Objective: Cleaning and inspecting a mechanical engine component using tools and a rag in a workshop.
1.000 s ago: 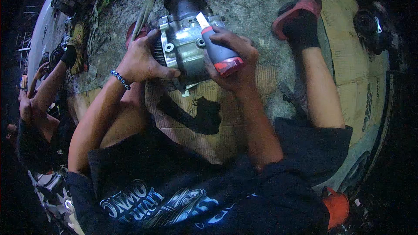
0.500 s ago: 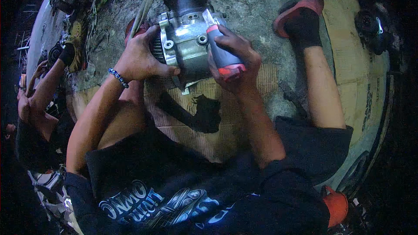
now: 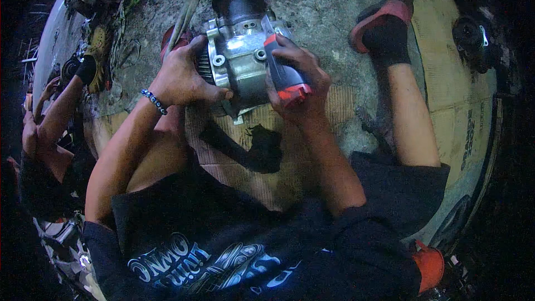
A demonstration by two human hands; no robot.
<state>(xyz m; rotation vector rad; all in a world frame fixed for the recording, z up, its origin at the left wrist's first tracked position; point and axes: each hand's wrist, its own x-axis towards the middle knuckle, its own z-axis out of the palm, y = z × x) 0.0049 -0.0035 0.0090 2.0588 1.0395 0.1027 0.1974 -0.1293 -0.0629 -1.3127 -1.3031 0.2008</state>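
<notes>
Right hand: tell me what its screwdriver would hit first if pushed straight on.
The right hand aims the red-and-grey screwdriver up and left at the silver engine casing; the casing comes first, though the tip itself is hidden.

Red sandal (image 3: 384,14), stained cardboard (image 3: 262,156)

Dim scene, bluish cast. Light from above, strongest on metal engine casing (image 3: 239,61), mild glare there. Hard dark shadow on cardboard mat (image 3: 262,150) below. Rim falls to black; strong fisheye bend at edges. Left side murky, grainy.
</notes>
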